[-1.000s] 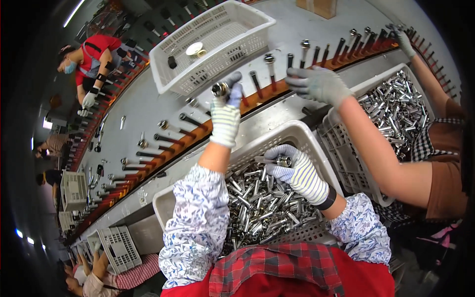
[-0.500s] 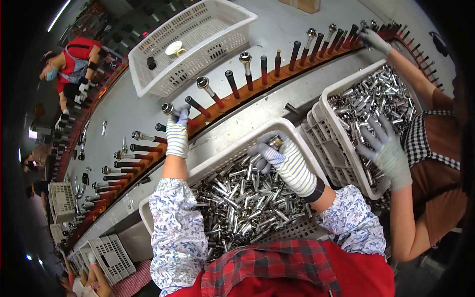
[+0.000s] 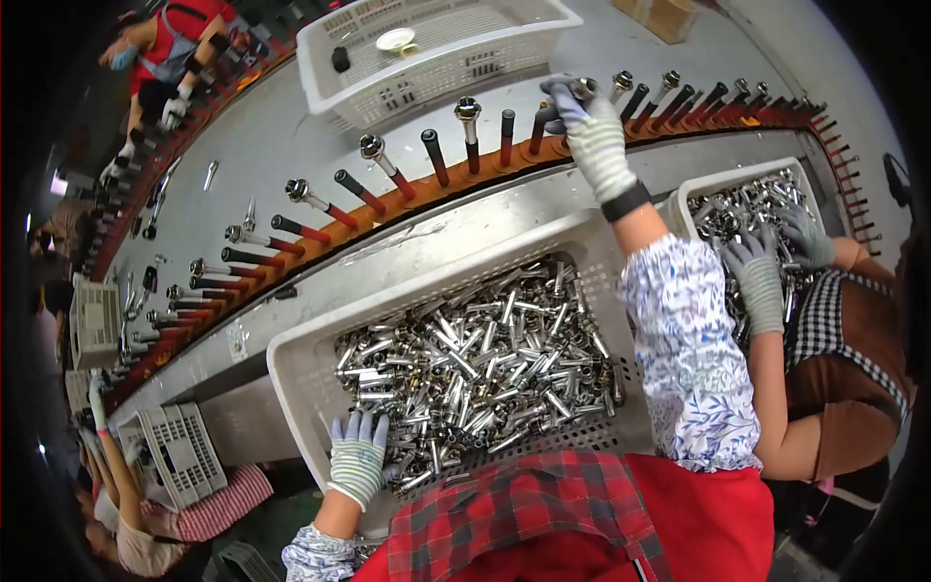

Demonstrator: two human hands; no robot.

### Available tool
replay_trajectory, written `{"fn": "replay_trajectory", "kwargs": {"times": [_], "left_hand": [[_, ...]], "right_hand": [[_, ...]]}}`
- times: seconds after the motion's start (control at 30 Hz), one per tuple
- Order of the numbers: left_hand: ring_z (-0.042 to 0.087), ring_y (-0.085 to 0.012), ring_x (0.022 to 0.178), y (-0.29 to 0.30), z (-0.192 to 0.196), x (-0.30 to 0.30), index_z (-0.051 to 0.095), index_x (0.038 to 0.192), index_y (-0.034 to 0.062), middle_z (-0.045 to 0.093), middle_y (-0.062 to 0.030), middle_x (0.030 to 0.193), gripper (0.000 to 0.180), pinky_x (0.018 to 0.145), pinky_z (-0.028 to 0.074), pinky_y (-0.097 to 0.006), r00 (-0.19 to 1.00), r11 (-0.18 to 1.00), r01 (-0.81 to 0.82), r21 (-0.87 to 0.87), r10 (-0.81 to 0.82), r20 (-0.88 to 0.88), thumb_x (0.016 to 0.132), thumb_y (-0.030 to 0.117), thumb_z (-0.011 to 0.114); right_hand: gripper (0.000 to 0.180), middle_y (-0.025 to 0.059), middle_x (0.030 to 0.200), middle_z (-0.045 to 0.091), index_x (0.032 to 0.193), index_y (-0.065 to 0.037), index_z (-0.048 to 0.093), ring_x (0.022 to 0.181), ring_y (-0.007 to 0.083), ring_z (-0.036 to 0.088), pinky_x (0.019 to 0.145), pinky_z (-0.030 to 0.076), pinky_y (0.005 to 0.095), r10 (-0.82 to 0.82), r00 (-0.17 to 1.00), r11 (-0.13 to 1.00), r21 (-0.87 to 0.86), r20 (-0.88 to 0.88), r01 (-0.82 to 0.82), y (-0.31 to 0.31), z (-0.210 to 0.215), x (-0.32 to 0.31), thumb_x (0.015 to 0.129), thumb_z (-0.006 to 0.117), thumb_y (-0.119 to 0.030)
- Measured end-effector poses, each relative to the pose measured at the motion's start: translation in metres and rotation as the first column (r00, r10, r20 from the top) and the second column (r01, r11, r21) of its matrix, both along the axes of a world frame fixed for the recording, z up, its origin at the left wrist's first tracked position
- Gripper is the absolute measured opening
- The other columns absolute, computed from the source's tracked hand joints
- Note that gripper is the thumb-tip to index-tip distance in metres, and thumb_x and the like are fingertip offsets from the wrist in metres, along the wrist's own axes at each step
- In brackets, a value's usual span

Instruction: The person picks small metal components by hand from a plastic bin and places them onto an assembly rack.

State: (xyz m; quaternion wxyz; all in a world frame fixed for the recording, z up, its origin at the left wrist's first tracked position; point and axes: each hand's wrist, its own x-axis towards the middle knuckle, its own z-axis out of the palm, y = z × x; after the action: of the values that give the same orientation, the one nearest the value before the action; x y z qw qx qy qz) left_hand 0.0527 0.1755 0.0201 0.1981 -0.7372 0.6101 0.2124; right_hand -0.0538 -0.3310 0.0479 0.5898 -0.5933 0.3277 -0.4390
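My right hand [image 3: 596,145], in a striped glove with a dark wristband, is closed around a shiny chrome metal fitting [image 3: 585,87] at the top of a peg on the curved rail. The fingers hide most of the fitting. My left hand [image 3: 358,464], also gloved, lies with fingers extended on small chrome tube pieces [image 3: 485,359] at the near left corner of a large pale basket [image 3: 291,388]. Left of my right hand, black-and-red pegs [image 3: 434,157] stand along the orange-brown rail [image 3: 407,207]. Some bear chrome fittings with flared heads [image 3: 467,109].
A pale crate [image 3: 436,73] with a small round dish stands behind the rail. On the right, a co-worker's gloved hands [image 3: 761,281] reach into another basket [image 3: 693,199] of chrome pieces. A cardboard box [image 3: 659,17] sits at the back. More people work at the left.
My right hand has gone from above the basket up to the rail. My left hand has let go of a fitting on a peg and come down into the basket. The view has shifted.
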Motion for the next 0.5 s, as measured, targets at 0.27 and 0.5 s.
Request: {"fn": "replay_trajectory", "kwargs": {"times": [0.27,0.5], "left_hand": [[0.049,-0.0346,0.111,0.014,-0.036,-0.008,0.041,0.133,0.0113,0.045,-0.0247,0.129,0.055,0.091,0.042,-0.044,1.0,1.0,-0.009,0.006,0.009,0.024,0.082,0.024,0.056],[0.051,-0.0304,0.104,-0.002,-0.018,-0.016,0.036,0.138,0.0132,0.05,-0.0217,0.117,0.092,0.084,0.044,-0.041,0.993,0.989,-0.088,0.117,0.097,-0.07,0.059,0.038,0.078]], "right_hand": [[0.032,0.0103,0.081,0.065,0.115,-0.004,0.057,0.067,0.0193,0.063,0.059,0.053,0.0316,0.247,0.849,0.948,-0.066,-0.466,-0.311,0.006,-0.041,0.04,0.093,0.053,-0.027],[0.053,0.0136,0.117,0.056,0.114,-0.006,0.053,0.096,0.0345,0.059,0.083,0.05,0.0375,0.279,0.457,0.162,-0.428,-0.844,-0.889,0.201,-0.013,-0.021,0.064,0.069,-0.012]]}}
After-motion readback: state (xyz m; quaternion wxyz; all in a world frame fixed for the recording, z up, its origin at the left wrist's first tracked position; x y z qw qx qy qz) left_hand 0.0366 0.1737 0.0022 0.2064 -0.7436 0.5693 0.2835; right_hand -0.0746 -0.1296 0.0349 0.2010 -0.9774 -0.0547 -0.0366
